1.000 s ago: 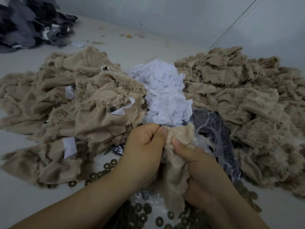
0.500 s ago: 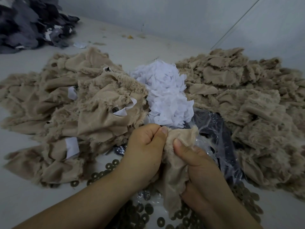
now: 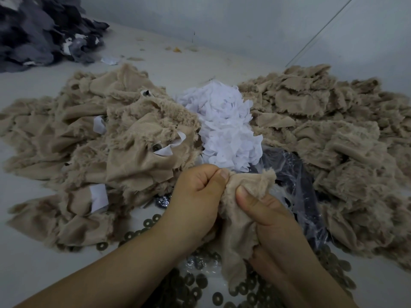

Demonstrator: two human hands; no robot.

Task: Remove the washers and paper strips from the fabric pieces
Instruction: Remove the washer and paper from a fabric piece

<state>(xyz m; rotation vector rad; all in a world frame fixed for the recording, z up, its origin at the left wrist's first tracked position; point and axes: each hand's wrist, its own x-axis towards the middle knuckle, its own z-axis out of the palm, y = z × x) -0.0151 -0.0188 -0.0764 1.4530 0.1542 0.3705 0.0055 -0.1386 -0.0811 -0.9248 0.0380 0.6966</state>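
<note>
hands gripping fabric piece, washer hidden

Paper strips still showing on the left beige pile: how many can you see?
4. One at the pile's upper middle, one left of centre, one beside a washer near the right edge, one at the lower front. Folds may hide more.

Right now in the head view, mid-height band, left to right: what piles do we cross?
Tan fabric pile with paper strips still attached → white paper scrap heap → tan fabric pile without strips visible. Both hands grip one fabric piece in front of the heap, so it is left out of the order.
</note>
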